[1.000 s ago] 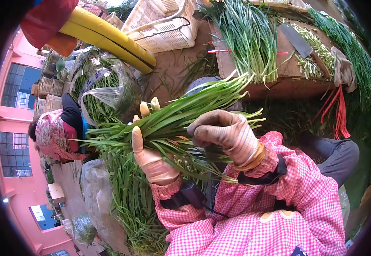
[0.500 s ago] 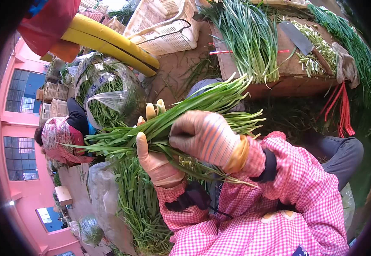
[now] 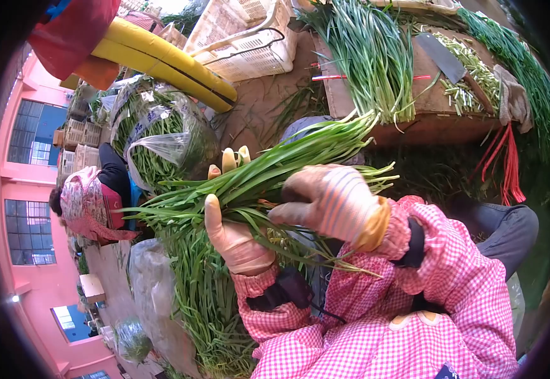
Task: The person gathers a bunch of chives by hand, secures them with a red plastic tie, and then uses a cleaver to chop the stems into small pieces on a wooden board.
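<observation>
My left hand [image 3: 240, 246], in a pale thin glove, cradles a loose bunch of garlic chives [image 3: 287, 151] from below. Its thumb stands up on the near side and its fingertips show beyond the leaves. The pale cut ends point to the upper right. Just right of that thumb, my right hand [image 3: 335, 205], in a striped work glove with dirty fingertips, is at the bunch's near side. Its thumb and forefinger are apart, and I see nothing clearly held between them. Below the bunch lies a large heap of chives [image 3: 215, 303].
A board [image 3: 439, 126] bears another bunch of chives [image 3: 369, 63], a cleaver [image 3: 442, 57] and chopped stalks [image 3: 483, 63]. Red ties [image 3: 508, 164] hang from its edge. A white crate [image 3: 249, 50], a yellow padded bar [image 3: 161, 63] and bagged greens [image 3: 161, 132] stand beyond. Another person [image 3: 91, 205] sits at left.
My right hand has drawn back to the right from the leaves, and its thumb and forefinger have parted. The left hand and the bunch have hardly moved.
</observation>
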Motion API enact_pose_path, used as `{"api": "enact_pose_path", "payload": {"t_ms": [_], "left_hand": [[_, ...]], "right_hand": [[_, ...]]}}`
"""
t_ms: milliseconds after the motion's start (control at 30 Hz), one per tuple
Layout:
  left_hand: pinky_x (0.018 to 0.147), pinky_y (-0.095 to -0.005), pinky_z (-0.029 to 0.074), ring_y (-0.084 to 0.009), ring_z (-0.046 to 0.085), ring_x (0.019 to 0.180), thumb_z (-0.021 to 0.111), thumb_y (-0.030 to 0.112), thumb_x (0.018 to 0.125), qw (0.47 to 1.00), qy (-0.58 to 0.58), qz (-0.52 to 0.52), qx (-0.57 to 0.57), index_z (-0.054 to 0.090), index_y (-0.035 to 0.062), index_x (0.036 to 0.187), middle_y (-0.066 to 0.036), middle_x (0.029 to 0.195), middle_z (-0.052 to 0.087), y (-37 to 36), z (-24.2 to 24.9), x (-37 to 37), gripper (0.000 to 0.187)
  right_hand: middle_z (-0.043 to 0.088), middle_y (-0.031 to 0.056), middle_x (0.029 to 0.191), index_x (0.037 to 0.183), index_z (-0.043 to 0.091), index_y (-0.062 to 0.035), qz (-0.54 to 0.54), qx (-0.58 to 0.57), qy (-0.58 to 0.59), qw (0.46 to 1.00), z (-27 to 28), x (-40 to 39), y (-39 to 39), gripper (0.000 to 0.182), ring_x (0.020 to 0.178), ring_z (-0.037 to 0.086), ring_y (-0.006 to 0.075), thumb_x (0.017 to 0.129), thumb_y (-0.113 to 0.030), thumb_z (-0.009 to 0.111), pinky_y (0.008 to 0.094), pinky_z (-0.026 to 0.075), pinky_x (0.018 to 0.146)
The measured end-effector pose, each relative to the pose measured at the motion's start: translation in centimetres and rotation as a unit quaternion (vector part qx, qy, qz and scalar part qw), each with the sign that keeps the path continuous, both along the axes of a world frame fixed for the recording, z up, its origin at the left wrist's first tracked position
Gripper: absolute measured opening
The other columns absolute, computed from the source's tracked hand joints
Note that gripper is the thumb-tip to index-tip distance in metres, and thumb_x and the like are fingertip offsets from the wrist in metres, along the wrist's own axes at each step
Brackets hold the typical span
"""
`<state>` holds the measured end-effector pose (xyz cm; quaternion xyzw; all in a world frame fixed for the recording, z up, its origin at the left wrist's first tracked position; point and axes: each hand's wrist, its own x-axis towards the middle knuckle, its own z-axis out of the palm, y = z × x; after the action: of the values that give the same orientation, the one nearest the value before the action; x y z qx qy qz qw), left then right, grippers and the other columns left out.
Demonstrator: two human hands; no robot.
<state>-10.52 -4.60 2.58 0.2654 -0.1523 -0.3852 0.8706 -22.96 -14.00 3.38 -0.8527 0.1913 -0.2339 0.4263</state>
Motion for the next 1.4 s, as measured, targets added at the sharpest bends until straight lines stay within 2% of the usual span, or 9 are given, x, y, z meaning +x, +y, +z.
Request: {"api": "enact_pose_path", "payload": {"t_ms": [67, 167, 233, 333, 500, 633, 833, 1267, 1400], "left_hand": [[0.109, -0.0516, 0.024, -0.0346, 0.033, 0.130, 0.054, 0.028, 0.086, 0.999, -0.030, -0.008, 0.019, 0.045, 0.0055, 0.127, -0.017, 0.135, 0.043, 0.0, -0.1, 0.0, 0.048], [0.108, -0.0506, 0.024, -0.0347, 0.035, 0.128, 0.055, 0.028, 0.085, 0.999, -0.037, -0.015, 0.025, 0.039, 0.0043, 0.132, -0.018, 0.135, 0.042, 0.3, 0.2, 0.0, 0.054], [0.108, -0.0501, 0.026, -0.0344, 0.037, 0.127, 0.054, 0.030, 0.086, 0.999, -0.014, 0.000, 0.034, 0.036, 0.0040, 0.133, -0.018, 0.136, 0.041, 0.6, 0.1, -0.1, 0.057], [0.105, -0.0481, 0.029, -0.0329, 0.039, 0.125, 0.054, 0.036, 0.085, 0.999, -0.009, -0.011, 0.036, 0.034, 0.0036, 0.134, -0.018, 0.137, 0.040, 0.7, -0.3, 0.0, 0.062], [0.099, -0.0402, 0.036, -0.0256, 0.047, 0.114, 0.057, 0.044, 0.083, 0.998, -0.011, -0.028, 0.051, 0.040, 0.0055, 0.128, -0.013, 0.126, 0.049, 0.7, -1.4, 0.4, 0.062], [0.103, -0.0404, 0.033, -0.0222, 0.043, 0.120, 0.064, 0.043, 0.081, 0.980, -0.090, -0.138, -0.112, 0.037, 0.0090, 0.131, -0.005, 0.128, 0.045, 0.8, -3.1, 0.8, 0.066], [0.106, -0.0427, 0.031, -0.0271, 0.042, 0.122, 0.063, 0.027, 0.084, 0.988, -0.064, -0.132, 0.048, 0.037, 0.0005, 0.132, -0.013, 0.133, 0.043, 1.8, -4.9, 1.5, 0.060], [0.099, -0.0438, 0.037, -0.0266, 0.050, 0.109, 0.066, 0.014, 0.076, 0.990, -0.023, -0.140, -0.007, 0.041, 0.0010, 0.129, -0.012, 0.110, 0.052, 1.2, -4.1, 0.7, 0.060], [0.098, -0.0436, 0.038, -0.0258, 0.052, 0.105, 0.067, 0.012, 0.074, 0.992, -0.026, -0.122, -0.002, 0.042, 0.0028, 0.130, -0.010, 0.103, 0.054, 1.2, -4.4, 0.8, 0.061]], "right_hand": [[0.064, 0.0147, 0.078, 0.085, 0.066, -0.0068, 0.002, -0.055, -0.023, 0.998, 0.1, 1.5, 0.4, 0.033, 0.076, 0.062, 0.0335, 0.075, -0.038, 0.064, 0.0432, 0.048, 0.068], [0.064, 0.0152, 0.076, 0.086, 0.067, -0.0052, 0.037, 0.120, -0.053, 0.991, 0.9, 2.8, 0.3, 0.032, 0.072, 0.062, 0.0323, 0.074, -0.034, 0.064, 0.0413, 0.049, 0.065], [0.061, 0.0058, 0.062, 0.081, 0.065, -0.0016, 0.090, 0.495, -0.072, 0.862, 2.3, 2.7, -0.6, 0.017, 0.054, 0.058, 0.0152, 0.075, -0.017, 0.068, 0.0276, 0.044, 0.049], [0.057, 0.0004, 0.062, 0.085, 0.061, -0.0033, 0.117, 0.660, -0.122, 0.732, 2.5, 2.4, -1.5, 0.017, 0.055, 0.055, 0.0083, 0.077, -0.014, 0.071, 0.0210, 0.042, 0.047], [0.060, 0.0017, 0.071, 0.087, 0.060, -0.0028, 0.114, 0.669, -0.165, 0.715, 3.4, 2.5, -1.5, 0.020, 0.059, 0.059, 0.0096, 0.078, -0.017, 0.071, 0.0217, 0.049, 0.052], [0.061, 0.0031, 0.070, 0.084, 0.061, -0.0028, 0.134, 0.656, -0.218, 0.710, 3.6, 4.5, -1.1, 0.020, 0.057, 0.059, 0.0111, 0.077, -0.018, 0.071, 0.0236, 0.048, 0.049], [0.062, 0.0047, 0.061, 0.071, 0.063, -0.0040, 0.164, 0.645, -0.184, 0.724, 6.4, 6.9, -0.6, 0.016, 0.049, 0.058, 0.0118, 0.073, -0.018, 0.073, 0.0241, 0.044, 0.043], [0.061, 0.0040, 0.062, 0.081, 0.063, -0.0035, 0.215, 0.602, -0.124, 0.759, 10.1, 10.7, 0.6, 0.024, 0.046, 0.053, 0.0102, 0.074, -0.025, 0.073, 0.0223, 0.040, 0.042], [0.062, 0.0093, 0.060, 0.077, 0.062, 0.0005, 0.265, 0.599, -0.280, 0.702, 11.8, 11.8, -0.4, 0.026, 0.044, 0.056, 0.0149, 0.071, -0.022, 0.073, 0.0278, 0.043, 0.037]]}}
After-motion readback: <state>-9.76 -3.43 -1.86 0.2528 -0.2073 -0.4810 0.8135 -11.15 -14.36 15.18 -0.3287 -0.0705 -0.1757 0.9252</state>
